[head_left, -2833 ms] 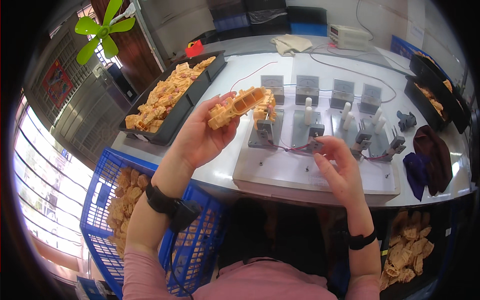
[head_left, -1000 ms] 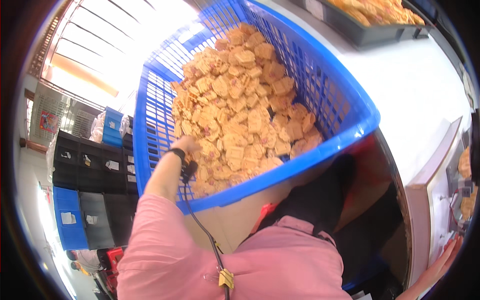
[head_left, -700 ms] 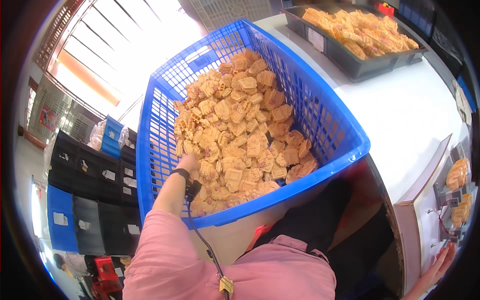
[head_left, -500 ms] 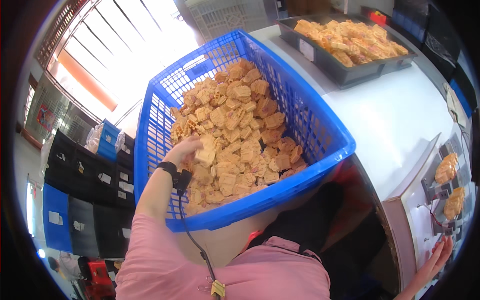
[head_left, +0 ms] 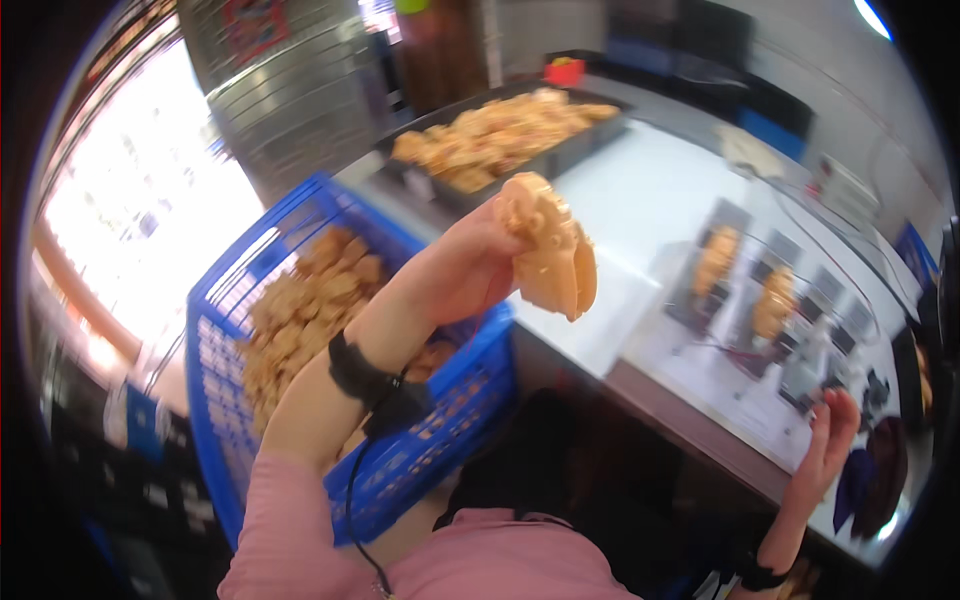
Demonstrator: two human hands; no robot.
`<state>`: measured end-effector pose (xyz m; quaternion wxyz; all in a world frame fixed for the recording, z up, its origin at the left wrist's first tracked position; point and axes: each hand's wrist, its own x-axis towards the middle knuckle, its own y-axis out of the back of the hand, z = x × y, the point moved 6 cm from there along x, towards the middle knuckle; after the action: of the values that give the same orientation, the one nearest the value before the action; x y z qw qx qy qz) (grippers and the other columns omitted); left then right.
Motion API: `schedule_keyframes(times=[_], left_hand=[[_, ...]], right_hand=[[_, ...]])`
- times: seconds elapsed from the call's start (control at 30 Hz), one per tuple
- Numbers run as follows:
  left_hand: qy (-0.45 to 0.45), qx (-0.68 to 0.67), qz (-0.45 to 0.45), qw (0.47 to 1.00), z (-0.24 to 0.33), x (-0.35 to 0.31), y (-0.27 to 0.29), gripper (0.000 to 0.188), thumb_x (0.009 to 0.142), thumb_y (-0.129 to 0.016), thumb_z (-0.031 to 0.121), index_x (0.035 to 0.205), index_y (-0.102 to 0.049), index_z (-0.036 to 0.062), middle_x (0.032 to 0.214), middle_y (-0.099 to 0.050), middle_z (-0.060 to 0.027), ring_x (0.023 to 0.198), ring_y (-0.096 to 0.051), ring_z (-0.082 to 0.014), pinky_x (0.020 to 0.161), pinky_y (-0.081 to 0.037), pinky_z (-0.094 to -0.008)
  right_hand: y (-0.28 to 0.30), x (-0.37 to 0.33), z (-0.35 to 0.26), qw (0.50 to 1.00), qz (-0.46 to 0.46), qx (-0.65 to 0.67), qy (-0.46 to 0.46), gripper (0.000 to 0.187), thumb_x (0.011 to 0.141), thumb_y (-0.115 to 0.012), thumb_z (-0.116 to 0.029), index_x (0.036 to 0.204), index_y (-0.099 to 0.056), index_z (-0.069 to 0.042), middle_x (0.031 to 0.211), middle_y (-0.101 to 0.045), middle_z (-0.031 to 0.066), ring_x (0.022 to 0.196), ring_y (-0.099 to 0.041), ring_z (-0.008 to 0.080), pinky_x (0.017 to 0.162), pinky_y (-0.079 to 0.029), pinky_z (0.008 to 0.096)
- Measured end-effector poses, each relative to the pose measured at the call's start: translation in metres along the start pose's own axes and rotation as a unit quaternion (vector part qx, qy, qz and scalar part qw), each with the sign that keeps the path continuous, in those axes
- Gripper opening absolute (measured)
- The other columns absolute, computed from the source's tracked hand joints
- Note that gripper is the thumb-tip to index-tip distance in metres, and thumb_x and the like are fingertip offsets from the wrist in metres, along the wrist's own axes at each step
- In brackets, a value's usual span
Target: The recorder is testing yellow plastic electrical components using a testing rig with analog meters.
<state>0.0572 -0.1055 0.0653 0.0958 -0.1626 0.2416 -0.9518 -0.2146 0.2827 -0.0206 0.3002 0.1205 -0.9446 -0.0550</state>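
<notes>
My left hand (head_left: 475,250) grips a tan-orange moulded plastic part (head_left: 552,255), held up in the air over the right rim of a blue crate (head_left: 470,410). The part has a curved, shell-like body with small raised bosses. In the crate lies a heap of similar tan parts (head_left: 305,300), partly hidden by my left forearm. At the right, my right hand (head_left: 832,435) is raised beside grey metal fixtures (head_left: 800,380) on a white board; its fingers are apart and nothing shows in them. Two orange parts sit on neighbouring fixtures, one at the left (head_left: 717,258) and one nearer the hand (head_left: 774,300).
A dark grey tray (head_left: 425,188) piled with more tan parts stands at the far end of the white table (head_left: 640,190). Wires (head_left: 735,350) run among the fixtures. Dark purple cloth-like items (head_left: 875,480) hang near the table's right edge.
My left hand has lifted a part out of the crate and carried it right. The view has turned right, bringing the fixtures further in. My right hand stays near the fixtures.
</notes>
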Motion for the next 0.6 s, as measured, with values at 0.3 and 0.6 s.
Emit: schedule_keyframes(times=[0.3, 0.6], left_hand=[[0.081, -0.033, -0.086, 0.993, -0.063, 0.083, -0.079, 0.060, 0.083, -0.073, -0.004, 0.133, -0.046, 0.0173, 0.127, -0.054, -0.0056, 0.138, -0.043, -0.0324, 0.099, -0.050, -0.0408], [0.049, 0.066, -0.095, 0.992, -0.072, 0.105, -0.075, 0.048, 0.085, -0.070, -0.009, 0.118, -0.050, 0.0210, 0.131, -0.055, -0.0041, 0.145, -0.036, -0.0309, 0.117, -0.032, -0.0502]], right_hand=[[0.008, 0.007, -0.013, 0.999, 0.009, 0.044, -0.026, 0.035, 0.096, -0.058, -0.003, 0.129, -0.051, -0.002, 0.118, -0.055, 0.0065, 0.102, -0.052, 0.0125, 0.094, -0.044, 0.0269], [-0.003, 0.010, -0.001, 0.996, -0.014, 0.085, -0.038, 0.033, 0.094, -0.060, -0.002, 0.127, -0.055, -0.003, 0.107, -0.054, 0.0025, 0.095, -0.052, 0.0093, 0.087, -0.043, 0.0234]])
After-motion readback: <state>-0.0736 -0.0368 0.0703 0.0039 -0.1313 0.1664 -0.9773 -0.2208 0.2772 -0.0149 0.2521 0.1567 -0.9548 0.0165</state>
